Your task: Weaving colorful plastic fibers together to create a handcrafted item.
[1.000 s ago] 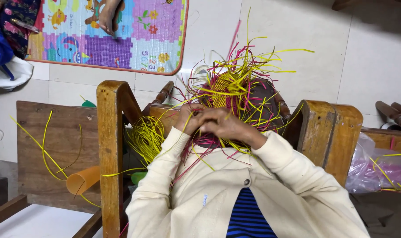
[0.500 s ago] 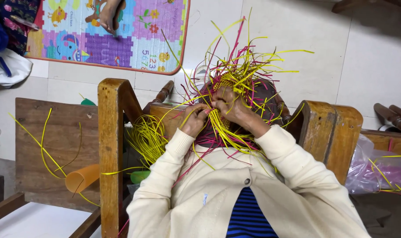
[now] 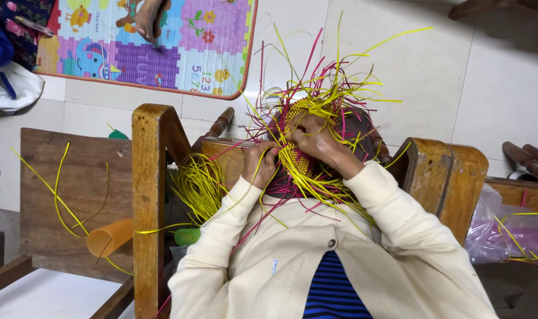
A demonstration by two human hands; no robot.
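A half-woven piece of yellow and pink plastic strips sits in front of my chest, its loose ends fanning out in all directions. My left hand pinches strips at the piece's lower left edge. My right hand grips the woven part near its top, fingers curled over it. Both cream sleeves reach in from below. The woven centre is partly hidden behind my hands.
A bundle of loose yellow strips hangs beside a wooden chair frame. An orange cone lies on a wooden board. A colourful play mat covers the tiled floor, with another person's hand on it. A plastic bag lies right.
My hands rose from a clasped hold low on the strips to the woven part. The right hand now grips higher, and the loose strip ends have swung upward.
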